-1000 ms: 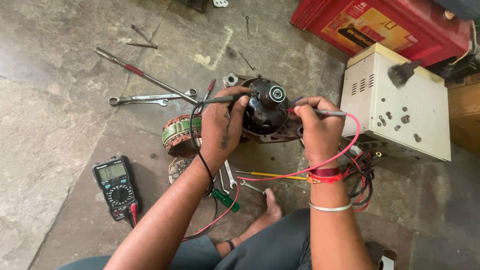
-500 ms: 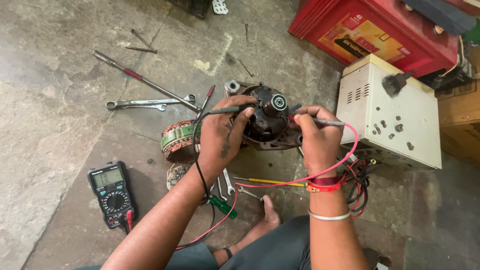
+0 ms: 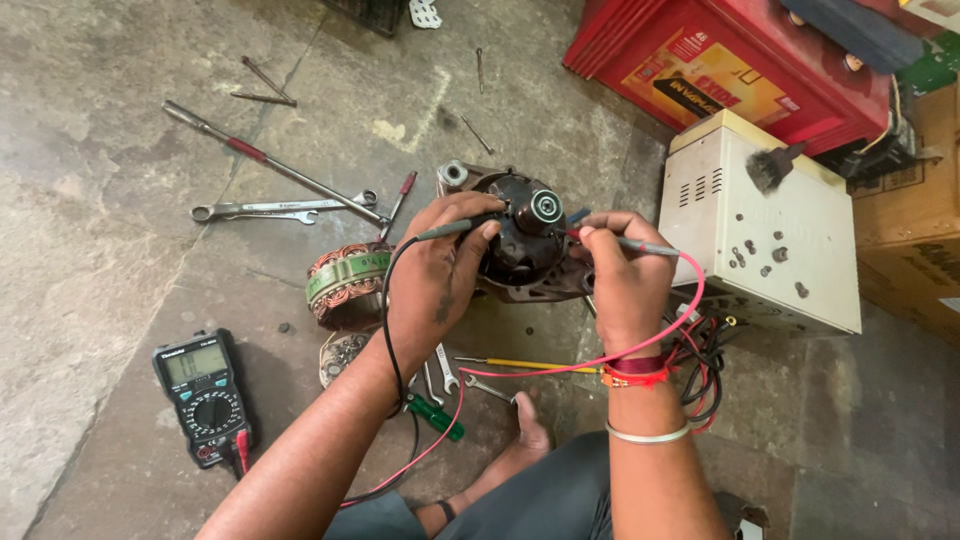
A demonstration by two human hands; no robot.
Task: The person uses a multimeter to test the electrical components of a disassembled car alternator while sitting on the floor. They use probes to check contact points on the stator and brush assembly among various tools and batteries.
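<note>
Beside a red box, hands pinch probes: left black, right red.

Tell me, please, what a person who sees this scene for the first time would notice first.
In the middle, the left hand and the right hand each press a meter probe onto a dark round motor part on the concrete floor. To the lower left lies a black multimeter. A cream metal box stands to the right, with a red case behind it.
</note>
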